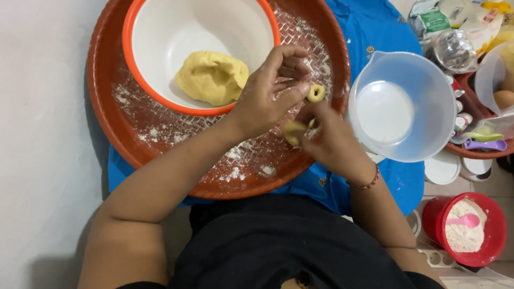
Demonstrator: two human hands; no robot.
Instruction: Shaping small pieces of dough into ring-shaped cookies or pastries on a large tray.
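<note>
My left hand (270, 88) pinches a small yellow dough ring (316, 93) between thumb and fingertips, above the floured brown woven tray (160, 134). Just below it, my right hand (326, 136) holds a small lump of yellow dough (293, 131) in its curled fingers. The two hands touch each other over the right part of the tray. A large ball of yellow dough (212, 76) lies in the white bowl with an orange rim (160, 32), which stands on the tray to the left of my hands.
A clear plastic jug (401, 107) with a little white liquid stands right of the tray on blue cloth (375, 32). A red tub of flour (466, 227) with a pink spoon sits at lower right. Packets, eggs and coloured spoons crowd the upper right.
</note>
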